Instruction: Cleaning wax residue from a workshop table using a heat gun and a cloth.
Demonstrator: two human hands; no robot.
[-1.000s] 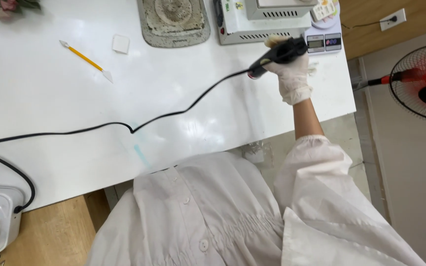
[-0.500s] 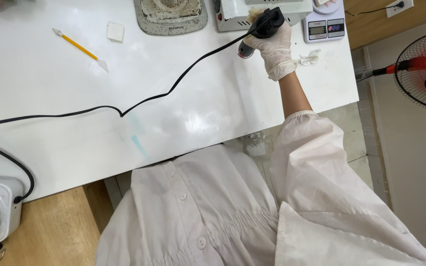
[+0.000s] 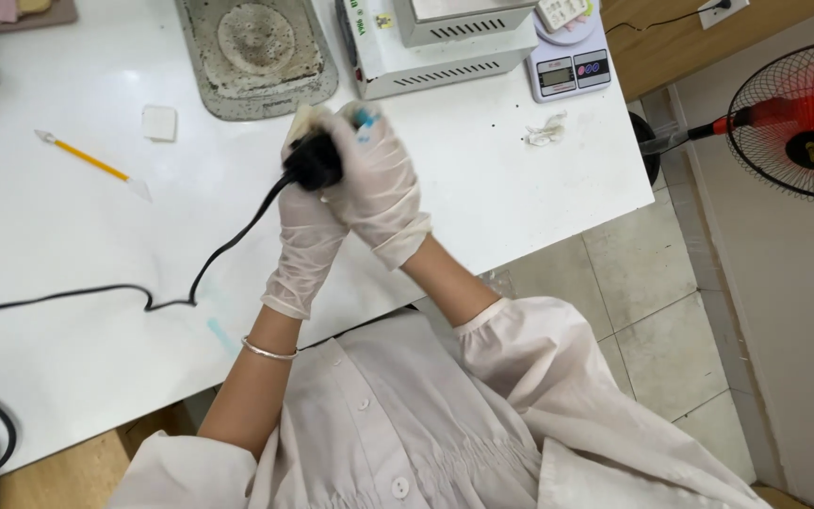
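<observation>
Right now both your gloved hands meet over the white desk (image 3: pixel 482 188) at upper centre of the frame: your left hand (image 3: pixel 308 236) has its fingers wrapped around the black corded tool (image 3: pixel 313 165), and your right hand (image 3: pixel 379 184) closes over it from the right, fingers curled, with a small blue bit showing at its fingertips. One tool, its long axis running upper right to lower left, with one black cord (image 3: pixel 143 300) trailing toward the left edge; also one yellow pencil (image 3: pixel 91 160), one grey tray (image 3: pixel 256 52), one scale (image 3: pixel 569 71)
</observation>
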